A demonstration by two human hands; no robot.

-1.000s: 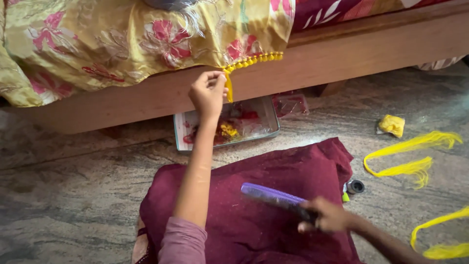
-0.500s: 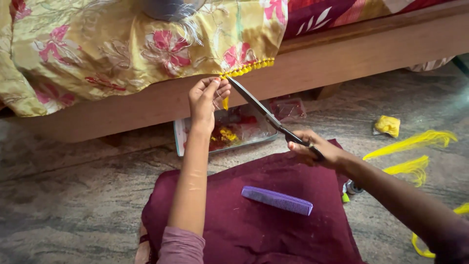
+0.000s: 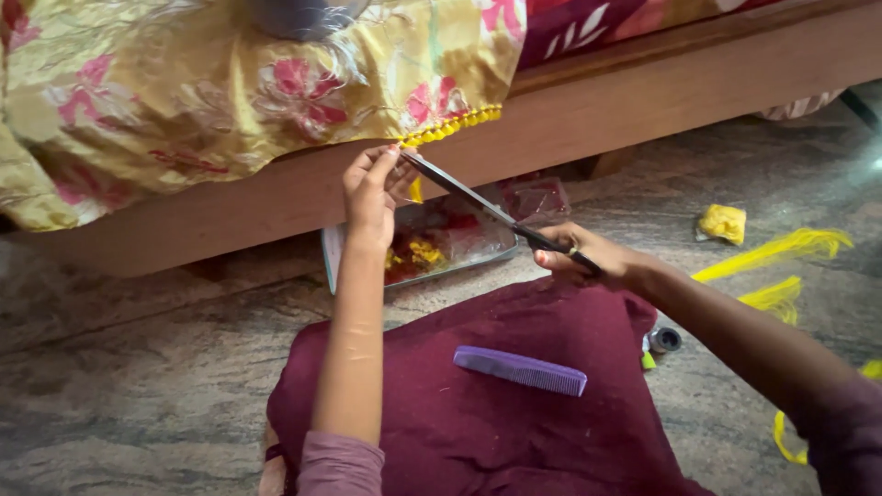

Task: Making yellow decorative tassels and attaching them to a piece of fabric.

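My left hand (image 3: 372, 188) is raised and pinches a yellow tassel (image 3: 415, 189) hanging from the yellow pom-pom trim (image 3: 450, 127) on the edge of a gold floral cloth (image 3: 184, 83). My right hand (image 3: 588, 257) grips the handles of long dark scissors (image 3: 478, 204), whose blades point up-left and reach the tassel at my left fingertips. A purple comb (image 3: 520, 370) lies on the maroon cloth (image 3: 478, 413) over my lap, below both hands.
A wooden bed frame (image 3: 643, 101) runs across the top. A clear plastic tray (image 3: 441, 248) with red and yellow bits sits on the stone floor under it. Yellow thread bundles (image 3: 781, 248), a yellow wad (image 3: 723, 222) and a small spool (image 3: 663, 340) lie at right.
My right hand dropped the comb on the maroon cloth, took up the scissors and brought them to the tassel. My left hand stayed at the trim.
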